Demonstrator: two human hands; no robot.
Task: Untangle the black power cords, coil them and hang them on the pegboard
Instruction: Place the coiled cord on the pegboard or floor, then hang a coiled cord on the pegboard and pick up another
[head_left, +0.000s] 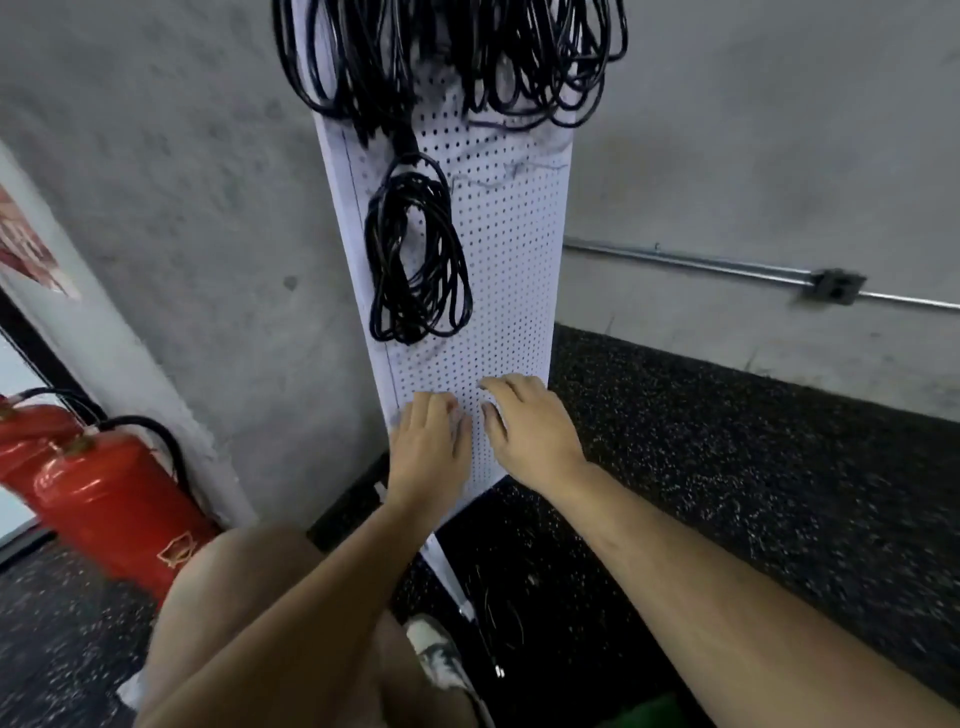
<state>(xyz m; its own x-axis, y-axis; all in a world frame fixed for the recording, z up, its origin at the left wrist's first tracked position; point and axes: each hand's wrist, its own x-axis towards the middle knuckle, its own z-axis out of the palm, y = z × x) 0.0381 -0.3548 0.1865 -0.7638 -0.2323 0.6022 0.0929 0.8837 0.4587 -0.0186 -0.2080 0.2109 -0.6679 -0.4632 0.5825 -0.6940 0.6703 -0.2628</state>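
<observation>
A white pegboard (511, 244) stands upright against a grey concrete wall. One coiled black power cord (415, 254) hangs on its left half. Several more black cords (447, 52) hang in loose coils across its top, cut off by the frame's edge. My left hand (430, 447) lies flat on the lower part of the board, fingers straight. My right hand (527, 423) rests beside it on the board, fingers stretched out. Neither hand holds a cord. Another thin black cord (493, 618) lies on the dark floor below the board.
Two red fire extinguishers (114, 493) stand at the left by the wall. A metal conduit with a junction box (834, 286) runs along the wall at the right. The floor is black speckled rubber (727, 467). My knee (234, 587) and shoe (436, 649) are below.
</observation>
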